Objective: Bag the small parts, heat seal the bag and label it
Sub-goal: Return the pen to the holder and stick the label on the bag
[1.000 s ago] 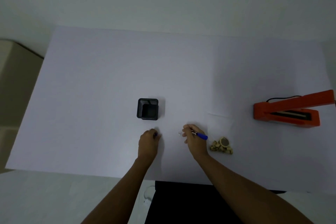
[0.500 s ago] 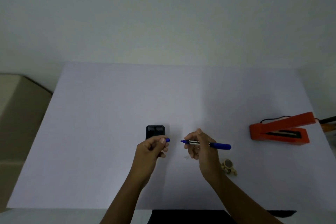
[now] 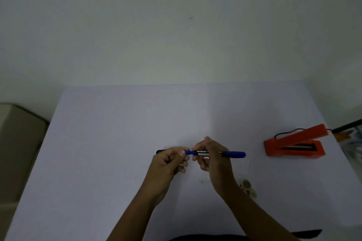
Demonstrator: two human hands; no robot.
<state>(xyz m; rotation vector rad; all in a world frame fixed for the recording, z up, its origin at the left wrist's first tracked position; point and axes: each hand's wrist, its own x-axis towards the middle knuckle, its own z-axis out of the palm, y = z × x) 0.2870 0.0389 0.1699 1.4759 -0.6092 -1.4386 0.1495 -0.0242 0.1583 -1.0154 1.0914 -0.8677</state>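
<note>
I hold a blue marker pen [image 3: 234, 154] level above the table, my right hand [image 3: 215, 160] closed around its middle. My left hand [image 3: 168, 164] pinches the blue cap [image 3: 189, 152], which meets the pen's tip. Just below my right hand a small clear bag [image 3: 203, 180] lies faintly visible on the table. A roll of round labels [image 3: 247, 185] sits beside my right wrist. The orange heat sealer [image 3: 293, 146] stands at the right with its arm raised.
A black box [image 3: 159, 151] is almost fully hidden behind my left hand. The white table [image 3: 117, 133] ends at a pale wall behind. A beige cabinet [image 3: 17, 143] stands to the left, and clutter [image 3: 350, 143] lies past the table's right edge.
Both hands rose from the table and came together. The cap in my left hand has closed onto the pen's tip. The view has tilted up toward the wall.
</note>
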